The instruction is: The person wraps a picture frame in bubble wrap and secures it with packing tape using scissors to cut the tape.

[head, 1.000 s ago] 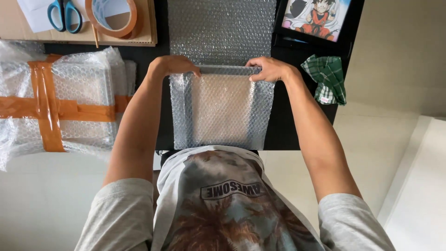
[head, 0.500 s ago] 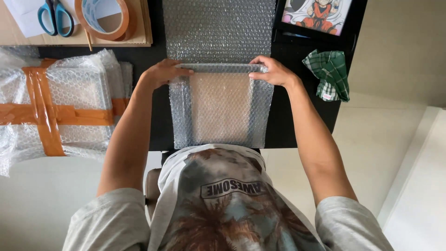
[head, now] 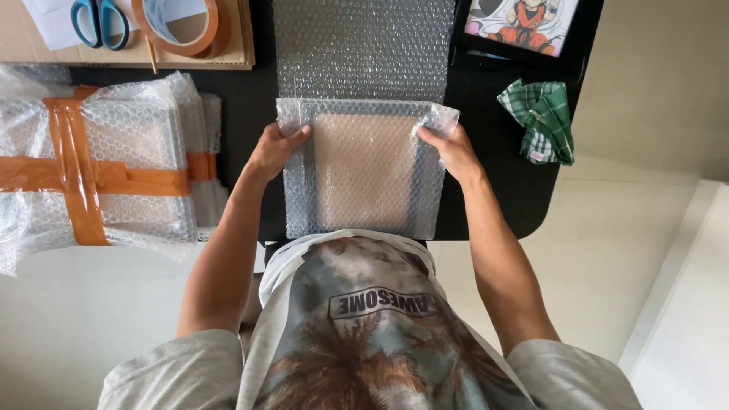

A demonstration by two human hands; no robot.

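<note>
Left hand and right hand gripping side edges of bubble-wrapped frame on black table. Bubble wrap sheet stretching beyond. Taped wrapped bundle left; scissors, tape roll, green checked cloth.

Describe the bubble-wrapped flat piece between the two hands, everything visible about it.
The bubble-wrapped flat piece is a square, frame-like panel: a tan centre with a grey border shows through clear bubble wrap. It lies flat on the black table, near the edge closest to the person. The left hand grips its left side and the right hand its right. More bubble wrap sheet runs out beyond its far edge.
</note>
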